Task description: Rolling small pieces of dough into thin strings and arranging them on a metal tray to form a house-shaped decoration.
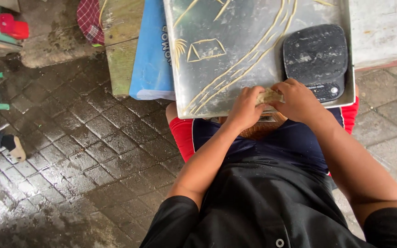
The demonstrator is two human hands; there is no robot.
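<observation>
Pale, floury dough lump (269,96) sits pinched between left hand (244,109) and right hand (299,100) at the silver metal tray's (217,27) near edge, apparently mid-shaping, black digital scale (315,57) just beyond, thin dough strips (235,69) farther across.

Both hands meet at the near edge of the metal tray (235,27), the left hand (244,109) and right hand (298,100) pinching a pale lump of dough (269,96) between them. Thin dough strips (242,62) streak the tray; a black scale (317,59) sits just beside the right hand.
</observation>
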